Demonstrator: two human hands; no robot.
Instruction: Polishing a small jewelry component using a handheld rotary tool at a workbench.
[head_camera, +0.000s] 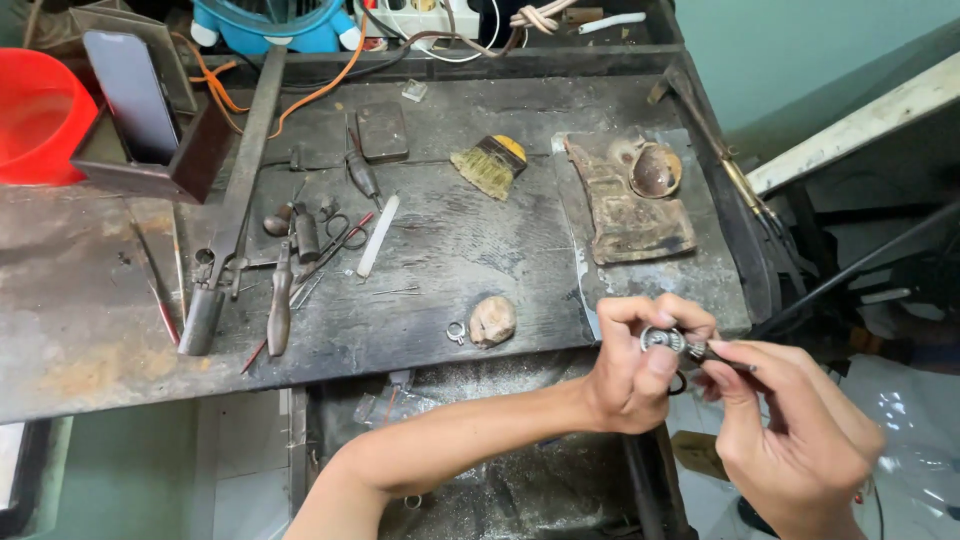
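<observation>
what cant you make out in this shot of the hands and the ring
Head view:
- Ring: too small; left hand fingers cover its lower part.
- Thin tool: its tip is hidden by the ring, its handle by the right hand.
- Small ring on the bench: too small for detail.

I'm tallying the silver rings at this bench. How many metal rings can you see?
2. One ornate silver ring is pinched in the left hand, with the right hand working on it. One small ring lies beside the rounded stone. Clutter may hide others.

One head camera looks steeply down from close above the dark workbench (450, 250), facing toward 12 o'clock; the hands sit near, at 4 o'clock.
</observation>
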